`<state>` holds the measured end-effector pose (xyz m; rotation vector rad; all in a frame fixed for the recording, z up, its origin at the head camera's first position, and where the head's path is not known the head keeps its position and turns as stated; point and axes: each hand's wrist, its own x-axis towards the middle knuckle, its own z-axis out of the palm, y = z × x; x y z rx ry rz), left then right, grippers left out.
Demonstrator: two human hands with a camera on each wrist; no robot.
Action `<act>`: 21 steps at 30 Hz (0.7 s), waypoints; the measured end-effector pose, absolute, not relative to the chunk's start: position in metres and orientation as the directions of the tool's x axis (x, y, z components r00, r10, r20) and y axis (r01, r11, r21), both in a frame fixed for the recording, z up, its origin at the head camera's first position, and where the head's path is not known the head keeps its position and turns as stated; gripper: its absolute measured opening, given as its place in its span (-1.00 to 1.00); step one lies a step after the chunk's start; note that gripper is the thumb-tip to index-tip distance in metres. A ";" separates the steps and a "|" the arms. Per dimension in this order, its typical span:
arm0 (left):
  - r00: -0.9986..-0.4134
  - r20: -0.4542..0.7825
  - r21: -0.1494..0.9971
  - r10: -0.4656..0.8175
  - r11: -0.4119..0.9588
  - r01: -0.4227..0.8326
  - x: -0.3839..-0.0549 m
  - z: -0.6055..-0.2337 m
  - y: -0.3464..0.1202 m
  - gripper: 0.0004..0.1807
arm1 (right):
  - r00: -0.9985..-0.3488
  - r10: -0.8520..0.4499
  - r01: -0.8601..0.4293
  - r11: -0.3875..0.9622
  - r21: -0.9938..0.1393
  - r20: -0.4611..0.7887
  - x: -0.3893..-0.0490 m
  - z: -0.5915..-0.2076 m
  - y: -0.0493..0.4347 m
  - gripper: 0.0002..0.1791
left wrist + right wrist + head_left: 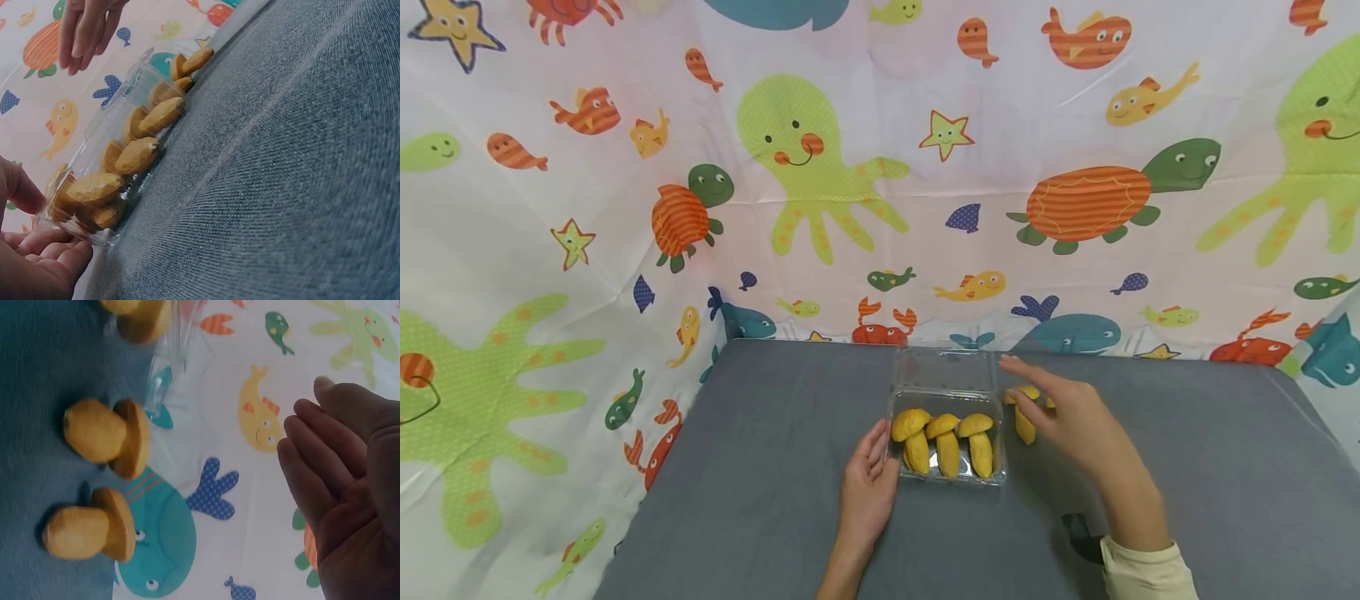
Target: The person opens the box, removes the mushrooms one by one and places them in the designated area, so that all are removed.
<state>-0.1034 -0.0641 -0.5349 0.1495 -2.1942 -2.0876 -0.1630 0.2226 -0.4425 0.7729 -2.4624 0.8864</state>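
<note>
A clear plastic container (953,482) sits on the table with its hinged lid (946,369) raised toward the back. Inside lie yellow mushrooms (947,456) in a row, caps toward the back; in the left wrist view, the nearest ones (95,189) lie doubled up. My left hand (868,483) holds the container's near left corner between thumb and fingers. Over the table to the right, my right hand (1071,417) is raised with straight fingers and nothing in it. Below it are two loose mushrooms, one (94,431) closer to the container and another (78,532) beside it.
Grey cloth (760,467) covers the table. A white curtain (865,275) printed with sea animals hangs along its back and left sides. A dark strap-like object (1081,537) shows by the right sleeve (1150,573).
</note>
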 end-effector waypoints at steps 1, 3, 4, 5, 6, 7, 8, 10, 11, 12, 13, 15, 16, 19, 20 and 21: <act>-0.989 0.010 0.999 -0.146 0.049 0.003 -0.103 -0.535 -0.064 -0.33 | -0.751 -0.375 -0.636 0.632 -0.442 0.543 -0.163 -0.443 0.220 -0.39; -0.989 0.008 0.999 -0.145 0.048 0.001 -0.103 -0.535 -0.064 -0.33 | -0.732 -0.406 -0.663 0.610 -0.433 0.548 -0.164 -0.444 0.215 -0.38; -0.989 0.007 0.999 -0.144 0.048 0.000 -0.103 -0.535 -0.064 -0.33 | -0.723 -0.420 -0.674 0.601 -0.430 0.548 -0.164 -0.445 0.212 -0.37; -0.990 0.007 0.999 -0.144 0.050 0.000 -0.103 -0.535 -0.064 -0.34 | -0.721 -0.433 -0.680 0.593 -0.432 0.541 -0.164 -0.446 0.210 -0.37; -0.990 0.006 0.999 -0.143 0.051 -0.001 -0.103 -0.535 -0.064 -0.34 | -0.720 -0.445 -0.684 0.582 -0.439 0.532 -0.165 -0.447 0.208 -0.37; -0.990 0.005 0.999 -0.143 0.054 -0.002 -0.103 -0.536 -0.064 -0.34 | -0.722 -0.456 -0.684 0.581 -0.440 0.520 -0.165 -0.448 0.206 -0.37; -0.990 0.005 0.998 -0.142 0.055 -0.003 -0.103 -0.536 -0.064 -0.34 | -0.725 -0.469 -0.683 0.579 -0.445 0.503 -0.165 -0.449 0.204 -0.37; -0.990 0.008 0.998 -0.140 0.057 0.000 -0.102 -0.536 -0.064 -0.34 | -0.736 -0.492 -0.676 0.577 -0.459 0.466 -0.166 -0.452 0.199 -0.37; -0.990 0.012 0.998 -0.139 0.057 0.004 -0.102 -0.536 -0.064 -0.34 | -0.743 -0.502 -0.669 0.579 -0.466 0.443 -0.166 -0.452 0.197 -0.37; -0.990 0.012 0.998 -0.139 0.057 0.004 -0.102 -0.536 -0.064 -0.35 | -0.747 -0.511 -0.664 0.580 -0.471 0.425 -0.166 -0.453 0.194 -0.37; -0.990 0.014 0.998 -0.139 0.056 0.006 -0.102 -0.537 -0.064 -0.35 | -0.751 -0.520 -0.661 0.583 -0.473 0.408 -0.167 -0.453 0.191 -0.38; -0.990 0.018 0.998 -0.139 0.060 0.010 -0.102 -0.536 -0.064 -0.35 | -0.756 -0.532 -0.653 0.585 -0.480 0.380 -0.167 -0.454 0.184 -0.38; -0.990 0.019 0.998 -0.140 0.062 0.010 -0.102 -0.536 -0.064 -0.35 | -0.755 -0.541 -0.654 0.584 -0.481 0.370 -0.167 -0.454 0.180 -0.38; -0.990 0.016 0.998 -0.141 0.066 0.007 -0.103 -0.536 -0.064 -0.35 | -0.756 -0.560 -0.651 0.582 -0.488 0.340 -0.168 -0.455 0.168 -0.38; -0.990 0.017 0.998 -0.139 0.065 0.008 -0.103 -0.536 -0.064 -0.35 | -0.755 -0.567 -0.650 0.584 -0.487 0.328 -0.168 -0.456 0.164 -0.38; -0.990 0.017 0.998 -0.137 0.064 0.008 -0.104 -0.536 -0.064 -0.34 | -0.754 -0.577 -0.649 0.584 -0.487 0.314 -0.169 -0.457 0.161 -0.38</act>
